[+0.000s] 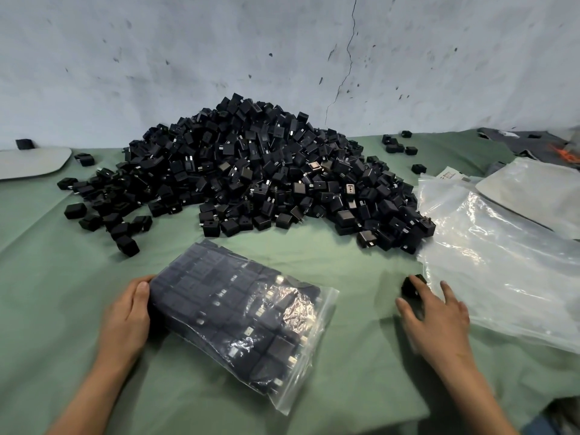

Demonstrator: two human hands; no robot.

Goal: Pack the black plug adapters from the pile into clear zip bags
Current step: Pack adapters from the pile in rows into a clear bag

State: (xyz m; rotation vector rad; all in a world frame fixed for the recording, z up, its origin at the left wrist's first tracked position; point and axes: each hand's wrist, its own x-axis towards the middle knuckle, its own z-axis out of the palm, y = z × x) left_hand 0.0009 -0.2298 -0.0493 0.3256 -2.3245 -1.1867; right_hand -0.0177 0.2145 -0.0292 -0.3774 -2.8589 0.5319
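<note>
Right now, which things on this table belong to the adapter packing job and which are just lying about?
Job: adapter pile; filled zip bag, gripped by left hand; empty clear bags; loose adapter by right hand.
Lying about: grey board, far left; white pouch; grey cloth, far right.

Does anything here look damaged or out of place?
A thin crack runs down the wall behind the adapter pile. A few stray adapters lie apart from it at far right; another adapter sits by the grey pad, far left.

Left grip around filled zip bag edge, right grip on loose adapter.
</note>
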